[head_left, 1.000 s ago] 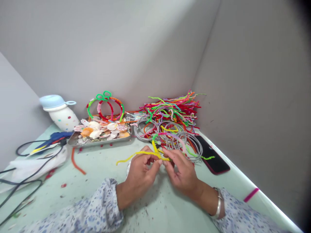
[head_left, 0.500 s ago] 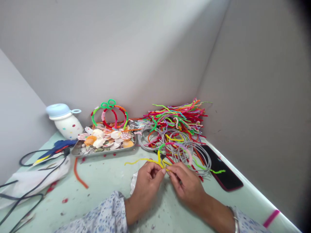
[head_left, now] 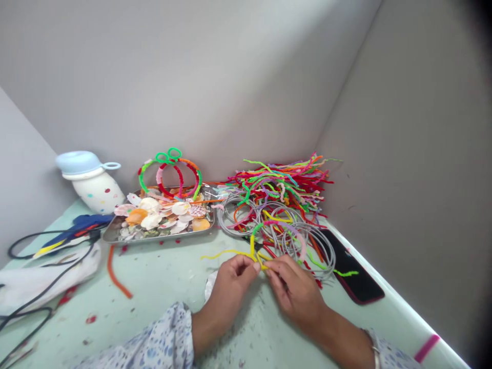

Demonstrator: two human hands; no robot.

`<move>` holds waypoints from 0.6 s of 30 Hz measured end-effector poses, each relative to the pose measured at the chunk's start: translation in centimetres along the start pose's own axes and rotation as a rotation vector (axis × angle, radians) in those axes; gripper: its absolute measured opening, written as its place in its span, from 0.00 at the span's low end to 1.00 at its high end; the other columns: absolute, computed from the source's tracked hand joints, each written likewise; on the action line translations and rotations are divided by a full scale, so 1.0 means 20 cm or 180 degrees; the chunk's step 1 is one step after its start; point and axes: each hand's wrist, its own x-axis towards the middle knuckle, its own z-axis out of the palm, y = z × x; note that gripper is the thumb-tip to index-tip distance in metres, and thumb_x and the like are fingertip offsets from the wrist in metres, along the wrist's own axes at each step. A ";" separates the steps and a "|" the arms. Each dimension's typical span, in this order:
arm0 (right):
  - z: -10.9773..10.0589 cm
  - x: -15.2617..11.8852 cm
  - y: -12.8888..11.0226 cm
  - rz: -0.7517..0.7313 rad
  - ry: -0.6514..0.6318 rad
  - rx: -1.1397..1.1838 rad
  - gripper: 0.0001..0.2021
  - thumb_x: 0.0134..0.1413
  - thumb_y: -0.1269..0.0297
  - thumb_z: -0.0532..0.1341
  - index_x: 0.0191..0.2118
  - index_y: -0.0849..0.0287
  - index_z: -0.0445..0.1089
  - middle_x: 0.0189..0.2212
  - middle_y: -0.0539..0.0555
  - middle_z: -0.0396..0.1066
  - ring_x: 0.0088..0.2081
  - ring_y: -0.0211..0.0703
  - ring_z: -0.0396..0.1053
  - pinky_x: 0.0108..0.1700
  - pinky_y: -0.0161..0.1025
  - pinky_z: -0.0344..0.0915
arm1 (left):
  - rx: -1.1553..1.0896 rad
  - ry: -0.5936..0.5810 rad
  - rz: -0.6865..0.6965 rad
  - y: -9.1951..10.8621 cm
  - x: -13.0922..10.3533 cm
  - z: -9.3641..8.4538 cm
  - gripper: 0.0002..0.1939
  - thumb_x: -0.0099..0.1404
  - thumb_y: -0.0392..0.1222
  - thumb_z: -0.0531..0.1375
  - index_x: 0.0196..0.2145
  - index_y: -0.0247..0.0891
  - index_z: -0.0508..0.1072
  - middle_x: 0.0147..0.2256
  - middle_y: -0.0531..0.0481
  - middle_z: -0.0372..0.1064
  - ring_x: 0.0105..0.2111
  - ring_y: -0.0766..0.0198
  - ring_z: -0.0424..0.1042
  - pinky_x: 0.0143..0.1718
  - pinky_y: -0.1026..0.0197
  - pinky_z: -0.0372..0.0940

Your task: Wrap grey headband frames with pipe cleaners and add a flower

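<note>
Between my two hands is a yellow pipe cleaner (head_left: 226, 252), its loose tail stretching out to the left. It meets the end of a curved band wrapped in green, purple and pink pipe cleaner (head_left: 284, 224), which arches up behind my fingers. My left hand (head_left: 234, 284) pinches the yellow piece between thumb and forefinger. Close beside it, my right hand (head_left: 294, 287) pinches the same yellow piece from the right. The exact join is partly hidden by my fingertips. Coils of grey wire (head_left: 238, 233) lie just behind, with red-handled pliers (head_left: 268, 249) partly covered among them.
A metal tray (head_left: 157, 238) of seashells stands at the back left, with finished pipe-cleaner rings (head_left: 180, 179) on it. A white bottle (head_left: 96, 189), blue scissors (head_left: 82, 225) and black cables (head_left: 49, 292) are at left. Colourful pipe cleaners (head_left: 284, 182) pile behind; a phone (head_left: 357, 277) lies right.
The view has shifted slightly, so the things on the left appear further left. Both hands keep their pinch on the yellow pipe cleaner, with only tiny finger movement.
</note>
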 end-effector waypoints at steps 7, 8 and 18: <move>-0.01 0.00 0.00 -0.0179 0.0001 -0.0013 0.10 0.59 0.74 0.54 0.45 0.60 0.66 0.34 0.56 0.70 0.34 0.41 0.71 0.34 0.37 0.70 | 0.0117 0.0012 -0.0122 0.04 0.00 0.01 0.14 0.56 0.44 0.59 0.17 0.37 0.62 0.17 0.59 0.52 0.20 0.69 0.51 0.24 0.64 0.49; -0.01 0.00 -0.01 -0.0207 0.0002 -0.0032 0.10 0.59 0.74 0.54 0.45 0.60 0.67 0.34 0.56 0.70 0.34 0.41 0.71 0.33 0.37 0.70 | 0.0110 0.0012 -0.0129 0.05 0.00 0.01 0.14 0.55 0.43 0.59 0.17 0.37 0.62 0.17 0.59 0.52 0.20 0.69 0.50 0.24 0.64 0.49; -0.02 0.00 0.00 -0.0289 -0.0014 -0.0077 0.11 0.58 0.74 0.55 0.46 0.60 0.67 0.36 0.56 0.71 0.35 0.41 0.72 0.35 0.36 0.70 | 0.0052 -0.0056 -0.0163 0.04 -0.01 0.00 0.12 0.54 0.40 0.58 0.17 0.37 0.61 0.17 0.59 0.51 0.20 0.69 0.49 0.24 0.64 0.46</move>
